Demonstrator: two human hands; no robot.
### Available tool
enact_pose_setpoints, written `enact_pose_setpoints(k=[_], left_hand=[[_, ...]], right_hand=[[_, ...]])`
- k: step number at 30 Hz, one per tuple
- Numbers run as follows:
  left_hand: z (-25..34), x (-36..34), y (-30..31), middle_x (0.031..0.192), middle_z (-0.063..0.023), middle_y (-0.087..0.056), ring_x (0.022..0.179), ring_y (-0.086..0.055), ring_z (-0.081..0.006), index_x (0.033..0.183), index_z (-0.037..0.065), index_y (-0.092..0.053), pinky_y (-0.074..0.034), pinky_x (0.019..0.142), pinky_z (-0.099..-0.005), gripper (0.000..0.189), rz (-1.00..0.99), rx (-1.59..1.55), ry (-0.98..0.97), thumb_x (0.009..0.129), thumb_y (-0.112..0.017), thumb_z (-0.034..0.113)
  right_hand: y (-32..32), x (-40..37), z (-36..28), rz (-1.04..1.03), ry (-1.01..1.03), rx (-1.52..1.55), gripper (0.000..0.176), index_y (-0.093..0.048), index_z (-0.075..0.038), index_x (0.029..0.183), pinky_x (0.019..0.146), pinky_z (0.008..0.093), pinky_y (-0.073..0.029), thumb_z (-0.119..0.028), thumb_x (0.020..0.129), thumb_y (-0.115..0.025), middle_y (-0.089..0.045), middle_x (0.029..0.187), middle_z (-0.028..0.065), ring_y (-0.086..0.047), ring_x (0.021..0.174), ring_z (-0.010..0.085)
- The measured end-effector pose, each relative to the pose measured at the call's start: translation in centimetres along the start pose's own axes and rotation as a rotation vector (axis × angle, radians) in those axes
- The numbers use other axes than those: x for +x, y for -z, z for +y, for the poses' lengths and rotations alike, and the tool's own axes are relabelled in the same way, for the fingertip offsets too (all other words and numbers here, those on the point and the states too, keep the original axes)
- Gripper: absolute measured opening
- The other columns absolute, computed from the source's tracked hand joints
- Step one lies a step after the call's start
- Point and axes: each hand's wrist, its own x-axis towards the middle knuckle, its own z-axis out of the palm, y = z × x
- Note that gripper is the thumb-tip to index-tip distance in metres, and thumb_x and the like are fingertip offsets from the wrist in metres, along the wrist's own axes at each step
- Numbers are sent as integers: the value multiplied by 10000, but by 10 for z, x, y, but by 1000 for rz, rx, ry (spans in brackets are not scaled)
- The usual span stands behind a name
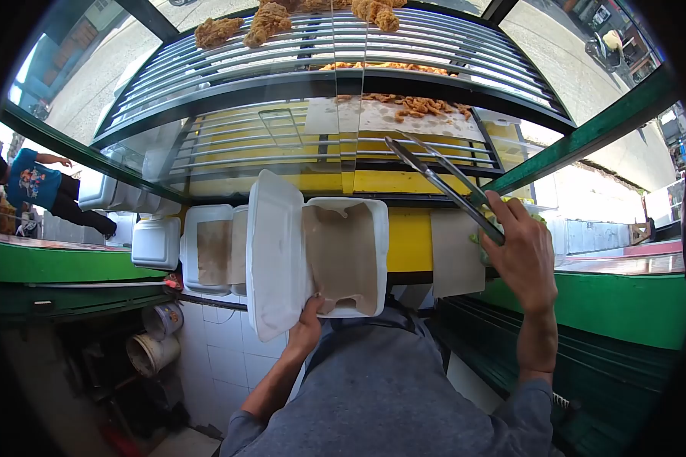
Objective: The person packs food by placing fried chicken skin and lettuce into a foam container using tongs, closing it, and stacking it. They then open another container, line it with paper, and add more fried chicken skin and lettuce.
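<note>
The glass-fronted display case fills most of what's in front of the person. Its upper wire rack carries big pieces of fried chicken along the far edge, and a lower tray holds a scatter of smaller fried bits. Below the case runs a green counter, continuing on the left side too.

Held up in front of the case, just off the counter's near edge, is an open foam box. Its lid is swung out to the left and its base is lined with brown paper. Nothing lies on the paper that I can see. Beside it on the left, resting on the counter, are more open foam boxes, also lined, and a closed one further left. A loose sheet of paper hangs at the counter edge to the right of the held box.

The metal tongs slant up from the right, their tips spread a little apart and pointing at the case's lower shelf, touching no food.

The left hand grips the foam box from below at its hinge corner. The right hand is wrapped round the tongs' handle end.

At the far left stands another person in a blue shirt, well apart.
</note>
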Motion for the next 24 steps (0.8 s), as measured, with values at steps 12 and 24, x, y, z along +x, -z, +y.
enact_pose_setpoints(k=[12, 24], left_hand=[[11, 18, -27, 1220, -219, -586, 1179, -521, -354, 1112, 65, -632, -371, 1034, -377, 256, -121, -277, 245, 962, -449, 163], [35, 18, -40, 980, -119, -623, 878, -570, -195, 1039, 28, -646, -482, 708, -329, 238, -11, -177, 266, 931, -489, 170]], right_hand=[[-25, 82, 2, -27, 54, -449, 225, -585, -28, 1029, 687, 373, -575, -139, 841, -641, -634, 948, 129, -697, 814, 279], [64, -5, -2, -329, 82, -49, 476, -585, -64, 1204, 692, 445, -509, -188, 766, -721, -605, 922, 130, -651, 762, 334]])
